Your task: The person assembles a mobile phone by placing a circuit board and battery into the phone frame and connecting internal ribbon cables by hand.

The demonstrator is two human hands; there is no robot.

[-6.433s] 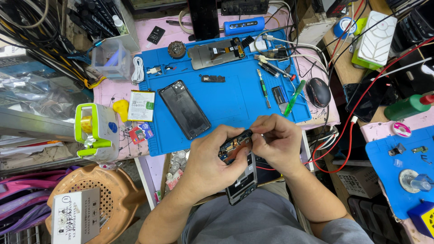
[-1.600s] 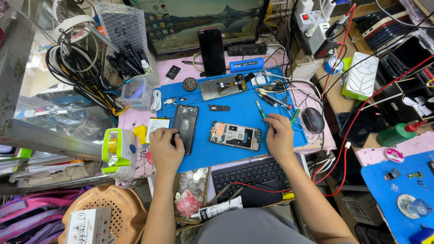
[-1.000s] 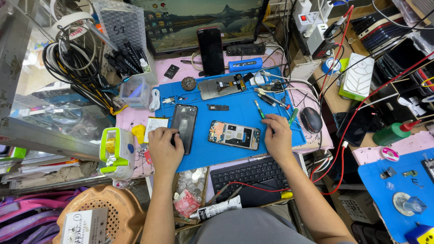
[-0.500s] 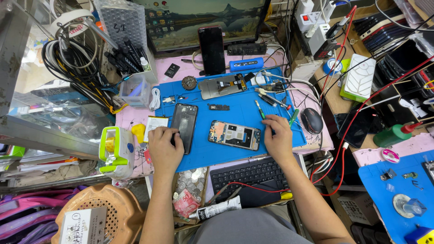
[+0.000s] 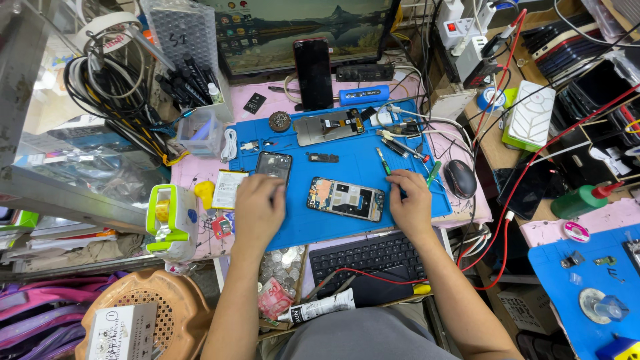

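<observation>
Blue mat: left hands hide phone back.

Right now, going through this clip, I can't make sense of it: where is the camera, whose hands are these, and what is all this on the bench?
There is no machine here. One camera sits on a person's head and looks down at their own two bare hands over a crowded repair bench. The blue mat covers the middle of the bench. On it lies an opened phone with its insides showing, between the hands. The left hand rests flat over the lower end of a dark phone back. The right hand rests on the mat beside the opened phone, fingers near a green-handled tool. Neither hand has a grip on anything. A keyboard sits below the mat, a mouse to the right and a monitor behind.
</observation>
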